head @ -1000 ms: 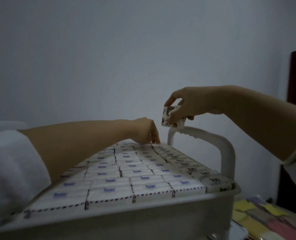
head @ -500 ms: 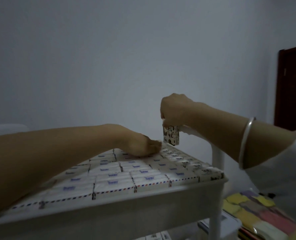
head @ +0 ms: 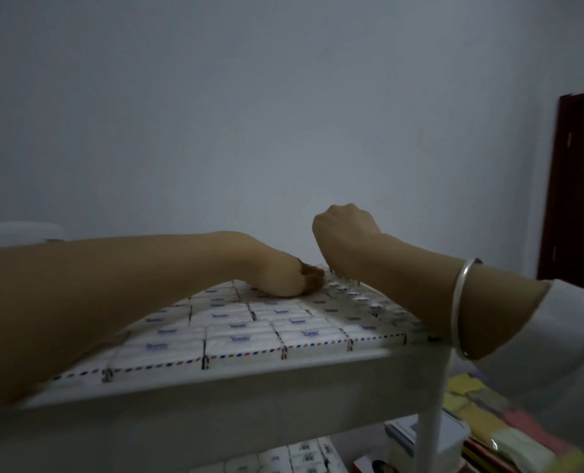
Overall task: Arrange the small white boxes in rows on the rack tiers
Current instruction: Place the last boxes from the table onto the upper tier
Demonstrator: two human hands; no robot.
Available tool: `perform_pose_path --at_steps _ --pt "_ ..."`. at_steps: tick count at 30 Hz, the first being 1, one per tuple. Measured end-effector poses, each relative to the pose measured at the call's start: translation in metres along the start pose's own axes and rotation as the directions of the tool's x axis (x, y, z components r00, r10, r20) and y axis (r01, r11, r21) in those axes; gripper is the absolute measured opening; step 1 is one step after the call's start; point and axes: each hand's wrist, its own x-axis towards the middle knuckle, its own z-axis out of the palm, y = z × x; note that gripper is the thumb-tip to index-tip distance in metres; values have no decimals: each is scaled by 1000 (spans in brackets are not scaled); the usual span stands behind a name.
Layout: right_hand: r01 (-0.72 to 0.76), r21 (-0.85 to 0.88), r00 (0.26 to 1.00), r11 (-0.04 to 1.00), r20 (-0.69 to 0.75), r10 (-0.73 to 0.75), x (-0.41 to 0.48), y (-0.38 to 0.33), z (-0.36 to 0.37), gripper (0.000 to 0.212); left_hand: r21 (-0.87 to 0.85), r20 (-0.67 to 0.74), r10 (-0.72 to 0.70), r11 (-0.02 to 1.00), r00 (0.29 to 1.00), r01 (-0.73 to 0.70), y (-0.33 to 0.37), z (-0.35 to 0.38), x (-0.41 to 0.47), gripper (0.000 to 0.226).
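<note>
Now the right hand (head: 346,233) had dropped to the far right of the rack's top tier (head: 215,394), hiding the patterned box. Whether its curled grip still held it, I couldn't tell. The left hand (head: 283,278) pressed on the neighbouring white boxes (head: 242,332), its own grip unclear; the row looked nearly complete.

The small white boxes (head: 242,336) on the top tier of the rack (head: 249,380) appear to be of matt paper, printed with blue marks and striped edges. The rack itself looks to be made of smooth, matt, off-white plastic. Above the rack's right corner a shiny silver metal bangle (head: 461,302) is seen, next to a white cloth sleeve (head: 556,336). Behind the rack, the wall (head: 283,114) is painted matt, and the door (head: 580,199) looks like dark wood.
</note>
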Motion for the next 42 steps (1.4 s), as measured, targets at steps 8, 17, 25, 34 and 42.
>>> perform_pose_path --at_steps 8,17,25,34,42 --pt "80 -26 982 996 175 -75 -11 2 10 10 68 13 25 997 1000 -25 3 1 -3 52" --pt "310 -296 942 903 223 -251 -5 5 11 19 72 -5 43 997 999 -43 1 2 -2 53" --pt "292 -263 921 920 336 -197 -14 2 -2 12 76 -45 15 997 999 -11 3 -2 -12 52" --pt "224 43 945 974 -255 -206 -59 -3 -42 30 -20 -544 14 999 839 -30 -10 -18 -116 23" --pt "564 466 644 682 -765 -11 -173 -114 -23 16 -57 -830 -18 997 558 -53 -32 99 -277 21"
